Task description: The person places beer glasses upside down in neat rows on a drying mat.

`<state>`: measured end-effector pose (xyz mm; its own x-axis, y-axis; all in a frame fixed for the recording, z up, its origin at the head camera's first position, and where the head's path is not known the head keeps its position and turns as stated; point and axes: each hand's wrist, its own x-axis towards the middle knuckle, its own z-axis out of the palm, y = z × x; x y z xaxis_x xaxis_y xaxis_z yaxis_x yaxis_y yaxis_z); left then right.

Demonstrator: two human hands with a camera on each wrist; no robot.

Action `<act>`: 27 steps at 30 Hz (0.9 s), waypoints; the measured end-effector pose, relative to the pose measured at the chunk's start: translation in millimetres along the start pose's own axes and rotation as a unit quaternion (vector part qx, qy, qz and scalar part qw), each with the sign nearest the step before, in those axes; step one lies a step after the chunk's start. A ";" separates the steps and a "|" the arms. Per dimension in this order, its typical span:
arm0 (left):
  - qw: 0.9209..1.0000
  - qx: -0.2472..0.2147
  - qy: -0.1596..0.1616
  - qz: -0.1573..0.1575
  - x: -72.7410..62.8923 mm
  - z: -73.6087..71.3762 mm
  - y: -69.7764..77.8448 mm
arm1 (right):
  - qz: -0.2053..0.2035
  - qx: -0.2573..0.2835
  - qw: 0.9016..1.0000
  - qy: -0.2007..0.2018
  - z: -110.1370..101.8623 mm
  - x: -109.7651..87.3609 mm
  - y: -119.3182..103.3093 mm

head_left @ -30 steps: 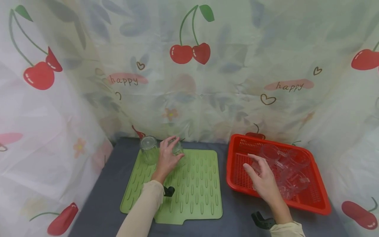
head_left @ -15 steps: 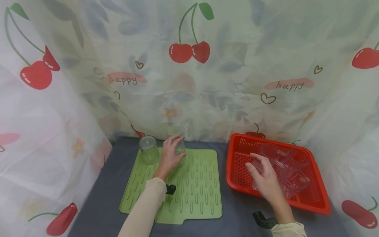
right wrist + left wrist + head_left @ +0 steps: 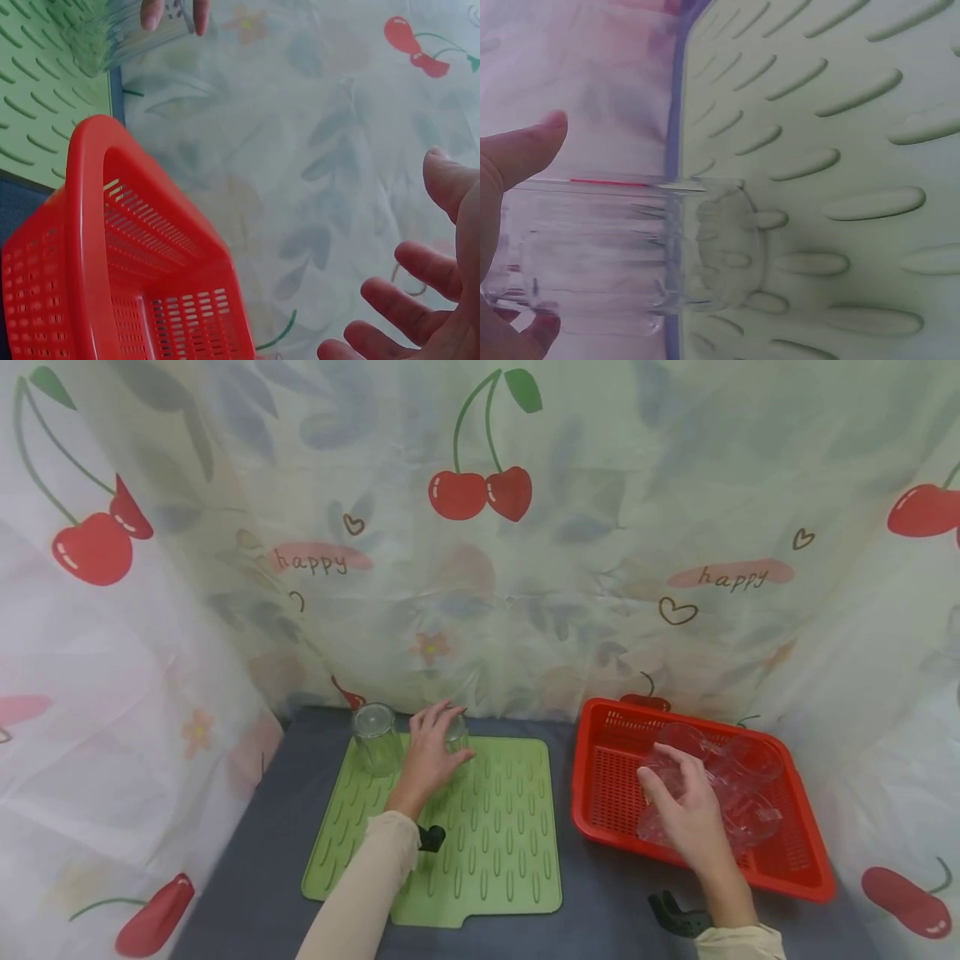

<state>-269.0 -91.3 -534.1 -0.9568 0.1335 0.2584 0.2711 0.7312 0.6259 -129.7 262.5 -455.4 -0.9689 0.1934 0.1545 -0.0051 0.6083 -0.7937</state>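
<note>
Near the back edge of the green ribbed mat (image 3: 510,827), my left hand (image 3: 431,750) is around a clear glass (image 3: 607,255) that stands upright on the mat. In the left wrist view the thumb is spread, its tip apart from the glass; fingertips show at the glass's other side. Another clear glass (image 3: 377,742) stands bottom up at the mat's back left corner. My right hand (image 3: 693,810) hovers over the red basket (image 3: 600,752), fingers loosely bent and holding nothing. Several clear glasses (image 3: 753,818) lie in the basket, partly hidden by that hand.
A dark cloth (image 3: 247,860) covers the table beneath mat and basket. A printed curtain (image 3: 495,585) hangs behind and along both sides, close to the mat's back edge. The basket's raised rim (image 3: 813,827) surrounds the glasses.
The left hand and its glass shifted slightly right at first, then stayed nearly still. My right hand has moved a little right over the basket, towards the glasses in it.
</note>
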 end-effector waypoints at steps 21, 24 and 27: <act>0.994 -0.080 0.071 -0.009 -34.0 -30.4 0.3 | 0.038 -0.044 0.998 0.001 -14.6 8.3 17.0; 0.992 -0.092 0.089 -0.004 -40.3 -35.2 -1.2 | 0.040 -0.056 0.998 -0.002 -15.9 8.3 18.9; 0.990 -0.096 0.103 -0.002 -46.5 -39.1 -4.4 | 0.046 -0.065 0.997 -0.007 -16.8 8.4 22.0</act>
<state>-221.6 -126.9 -520.1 -0.9214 -0.0216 0.3880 0.3021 0.5883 0.7501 -133.8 290.5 -461.6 -0.9671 0.2428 0.0759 0.1150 0.6835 -0.7208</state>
